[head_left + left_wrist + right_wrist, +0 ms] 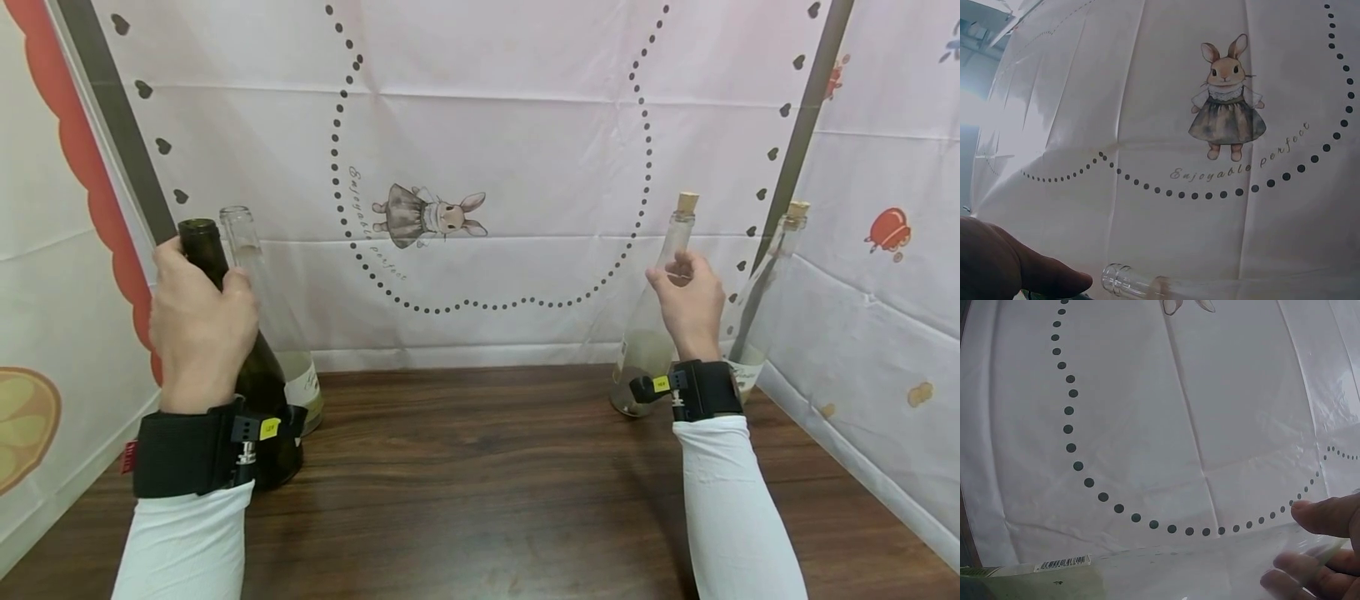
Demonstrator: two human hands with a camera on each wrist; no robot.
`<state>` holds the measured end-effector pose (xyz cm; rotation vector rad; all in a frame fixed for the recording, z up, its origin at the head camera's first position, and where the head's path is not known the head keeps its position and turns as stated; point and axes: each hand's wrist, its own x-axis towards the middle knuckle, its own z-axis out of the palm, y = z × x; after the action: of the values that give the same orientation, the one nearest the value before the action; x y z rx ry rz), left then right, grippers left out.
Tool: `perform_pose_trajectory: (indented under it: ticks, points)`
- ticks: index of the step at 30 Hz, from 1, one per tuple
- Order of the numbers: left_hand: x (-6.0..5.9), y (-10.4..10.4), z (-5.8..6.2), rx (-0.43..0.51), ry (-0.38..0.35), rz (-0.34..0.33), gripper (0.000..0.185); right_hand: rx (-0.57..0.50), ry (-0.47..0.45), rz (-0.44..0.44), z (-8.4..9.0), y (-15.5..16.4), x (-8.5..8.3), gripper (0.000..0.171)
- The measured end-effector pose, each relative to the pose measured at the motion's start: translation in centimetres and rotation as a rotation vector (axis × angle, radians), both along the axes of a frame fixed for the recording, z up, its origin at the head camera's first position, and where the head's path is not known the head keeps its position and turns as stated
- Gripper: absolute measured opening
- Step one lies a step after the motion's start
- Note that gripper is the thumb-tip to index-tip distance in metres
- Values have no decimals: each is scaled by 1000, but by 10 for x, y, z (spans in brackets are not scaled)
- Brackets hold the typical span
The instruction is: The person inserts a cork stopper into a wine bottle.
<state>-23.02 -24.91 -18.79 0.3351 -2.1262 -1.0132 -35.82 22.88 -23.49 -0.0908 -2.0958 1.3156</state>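
On the left in the head view, my left hand [202,325] grips a dark green glass bottle [262,367] below its open mouth. Right behind it stands a clear bottle [300,375] without a cork, its glass mouth [1119,278] also showing in the left wrist view. My right hand [688,304] holds a clear corked bottle [645,358] around its upper part, thumb on one side. Its fingers [1294,569] show through the glass in the right wrist view. The cork [687,202] sits in the mouth above the hand.
Another clear corked bottle [780,275] stands to the right, partly behind my right wrist. The dark wooden table [465,467] is bounded by white printed cloth walls [495,325] at the back and both sides.
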Motion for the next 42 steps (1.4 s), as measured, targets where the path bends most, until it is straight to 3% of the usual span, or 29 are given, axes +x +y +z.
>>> perform_pose_trajectory:
  ticks: [6,13,26,42]
  points:
    - [3,-1,2,14,15,30,62,9,-23,14,1,0,3,68]
    - [1,-2,0,33,50,13,60,-8,-55,17,2,0,6,77]
    - [0,0,0,58,123,27,56,-4,-63,-17,4,2,14,79]
    - [-2,8,-2,32,145,40,54,35,-60,0,3,0,22,77]
